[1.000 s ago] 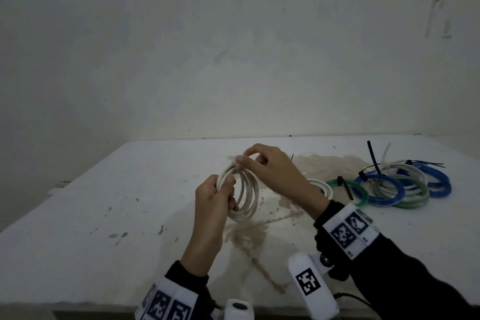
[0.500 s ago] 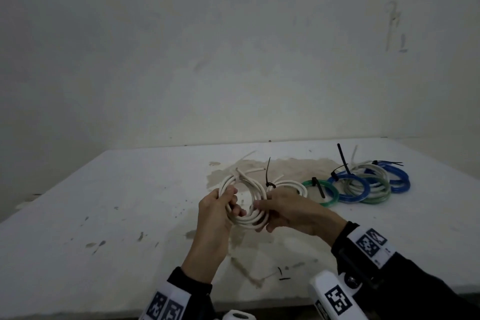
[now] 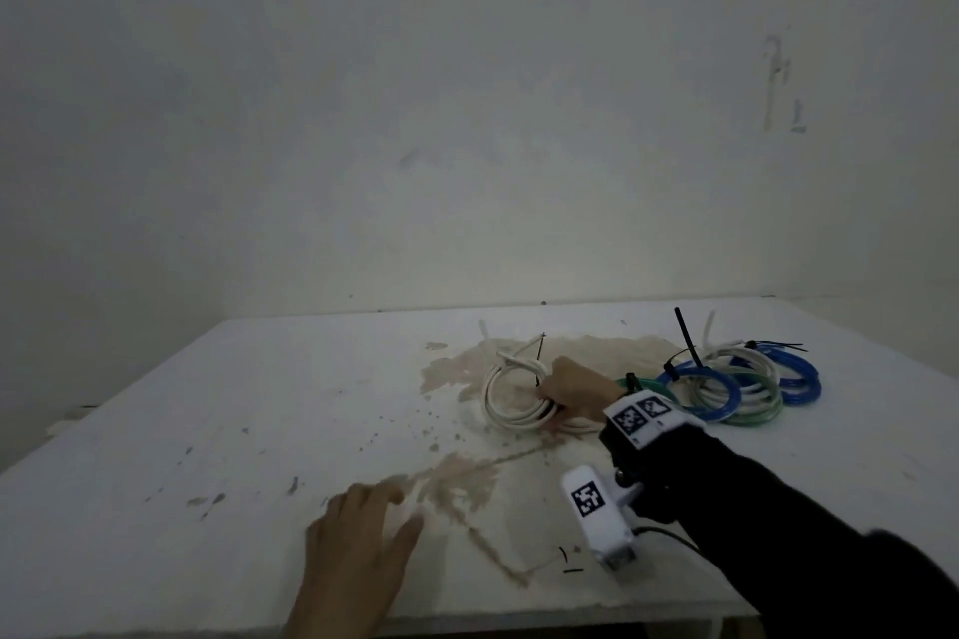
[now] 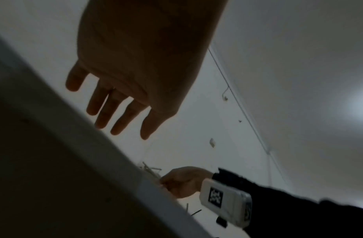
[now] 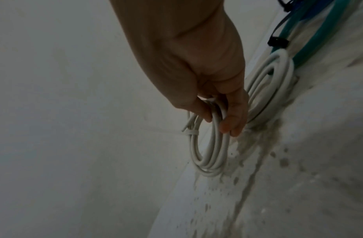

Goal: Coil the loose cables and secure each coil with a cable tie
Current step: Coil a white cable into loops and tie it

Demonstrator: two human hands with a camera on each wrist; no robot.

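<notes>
A white cable coil (image 3: 511, 402) (image 5: 207, 154) lies on the white table (image 3: 259, 431), bound by a white tie (image 5: 189, 132). My right hand (image 3: 565, 392) (image 5: 221, 117) grips the coil's right side with curled fingers; a thin black tie (image 3: 539, 358) sticks up beside it. A second white coil (image 5: 272, 83) lies just behind the hand. My left hand (image 3: 358, 534) (image 4: 115, 112) hovers near the table's front edge with straight fingers, holding nothing.
Tied blue, green and white coils (image 3: 726, 389) are piled at the right, with black tie tails (image 3: 685, 337) sticking up. Cut tie scraps (image 3: 571, 563) lie near the front edge. A brown stain (image 3: 467, 477) runs across the middle. A bare wall stands behind.
The left hand let go of the white coil and drew back to the table's front. The right hand carried the coil away and set it down beside the other white coil.
</notes>
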